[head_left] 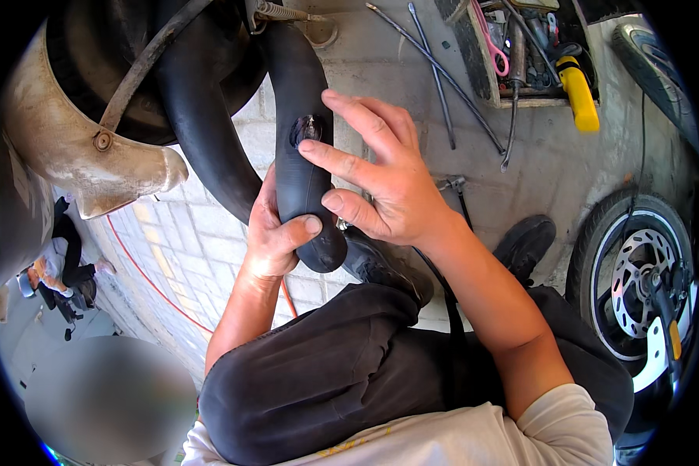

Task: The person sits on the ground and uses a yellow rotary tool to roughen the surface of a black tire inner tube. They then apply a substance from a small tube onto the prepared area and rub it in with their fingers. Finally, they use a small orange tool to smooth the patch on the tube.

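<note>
A swollen black inner tube [293,81] hangs in front of me, folded in a loop near the wheel. On its upper side is a small dark patch-like spot [307,132] with a shiny, rough surface. Closed around the tube below that spot is my left hand [272,237], its thumb across the top and its fingers mostly hidden behind. My right hand [392,175] has its fingers spread and holds nothing. One of its fingertips rests at the lower edge of the spot, or just over it; another finger reaches the tube's right side higher up.
A worn fender [70,147] is at upper left. Crossed metal rods [443,74] lie near an open toolbox [481,58] with pink-handled scissors [493,43] and a yellow-handled tool [579,97]. A disc-brake wheel [579,264] stands right. Leftward are a red hose [151,279] and another person [58,264].
</note>
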Demonstrator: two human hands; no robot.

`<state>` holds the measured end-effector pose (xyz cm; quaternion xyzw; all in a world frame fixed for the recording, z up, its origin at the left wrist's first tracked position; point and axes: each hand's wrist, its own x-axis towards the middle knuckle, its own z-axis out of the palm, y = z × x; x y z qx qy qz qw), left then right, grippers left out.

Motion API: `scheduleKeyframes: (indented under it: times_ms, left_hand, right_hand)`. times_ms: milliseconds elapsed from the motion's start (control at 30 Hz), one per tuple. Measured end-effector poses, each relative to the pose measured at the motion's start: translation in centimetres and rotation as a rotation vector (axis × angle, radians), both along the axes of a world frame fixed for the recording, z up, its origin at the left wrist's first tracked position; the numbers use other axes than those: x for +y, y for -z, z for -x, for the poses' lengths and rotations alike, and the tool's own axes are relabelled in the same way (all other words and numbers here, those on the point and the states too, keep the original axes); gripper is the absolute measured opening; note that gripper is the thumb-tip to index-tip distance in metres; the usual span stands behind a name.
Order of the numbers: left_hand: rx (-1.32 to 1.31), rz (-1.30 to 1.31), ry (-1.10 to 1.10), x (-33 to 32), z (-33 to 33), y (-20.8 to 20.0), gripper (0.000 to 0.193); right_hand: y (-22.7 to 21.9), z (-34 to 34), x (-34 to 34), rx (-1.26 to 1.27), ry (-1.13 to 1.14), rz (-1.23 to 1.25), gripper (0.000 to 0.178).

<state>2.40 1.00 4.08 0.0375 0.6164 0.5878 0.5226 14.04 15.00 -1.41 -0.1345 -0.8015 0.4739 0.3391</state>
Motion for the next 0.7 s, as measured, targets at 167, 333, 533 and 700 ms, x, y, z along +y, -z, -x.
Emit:
scheduleKeyframes:
  times_ms: [167,333,533,700]
  left_hand:
    - [-0.022,0.004,0.077,-0.3,0.4,0.4,0.088]
    - [0.014,0.015,0.111,-0.7,0.2,0.7,0.09]
    - [0.021,0.007,0.104,-0.1,0.0,0.3,0.091]
    - [0.11,0.046,0.144,-0.5,0.0,0.2,0.094]
  right_hand:
    - [0.4,0.5,0.4,-0.015,0.046,-0.016,0.04]
    - [0.8,0.1,0.5,-0.059,0.072,-0.069,0.04]
    - [0.5,0.8,0.3,-0.061,0.084,-0.055,0.036]
    - [0.0,-0.1,0.1,-0.082,0.057,-0.078,0.036]
